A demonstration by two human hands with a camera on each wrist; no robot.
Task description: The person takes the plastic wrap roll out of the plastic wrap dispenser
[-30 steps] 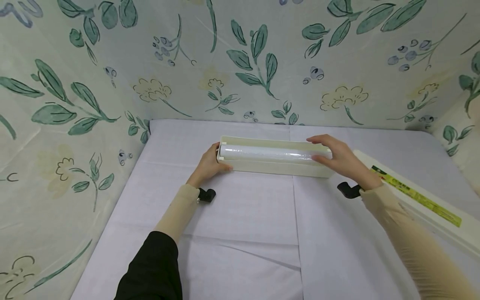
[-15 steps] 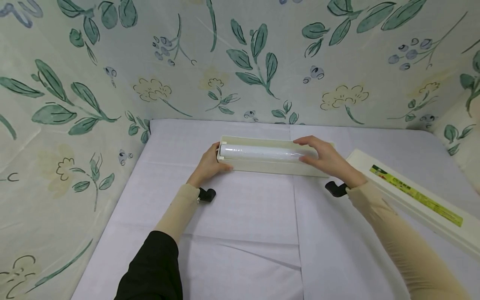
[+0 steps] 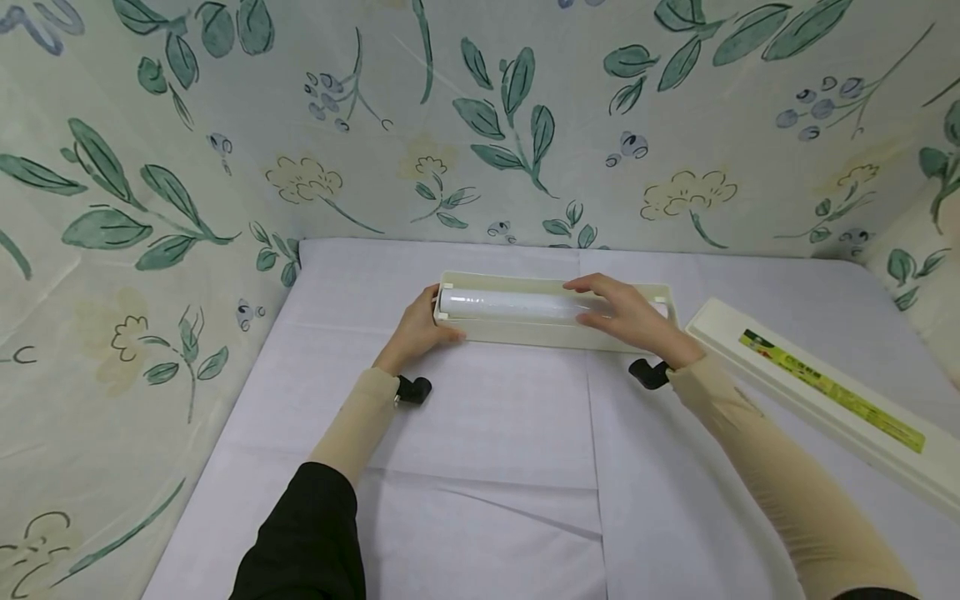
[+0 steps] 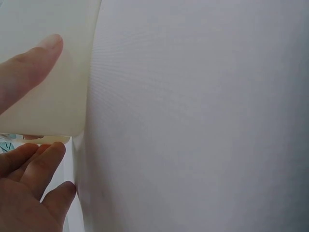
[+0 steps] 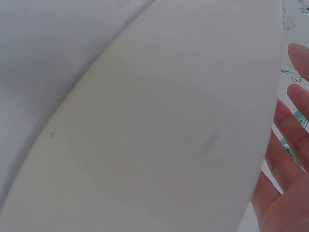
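Steady the long open box (image 3: 525, 335) on the white cloth (image 3: 480, 433) with the left hand (image 3: 420, 329), thumb on the front wall and fingers round the left end, grasping that corner firmly enough to prevent any skid. Note the right hand (image 3: 630, 315), loosely arched over the shiny roll (image 3: 510, 305) lying lengthwise inside the box, with thumb in front and fingers towards the back wall, spread and not clenched; cannot tell from these 3 views about actual contact with the roll. Seemingly feeling over the roll in place, so best to work with light fingertips, stroking rather than squeezing, to avoid creasing or tearing the shiny surface. Spread the left thumb's pressure along the wall, for fear of bowing it. Mind the lid (image 3: 817, 402) too, slanting just beside the right end of the box: better to lift the right sleeve (image 3: 757, 450) clear of it than risk a nudge
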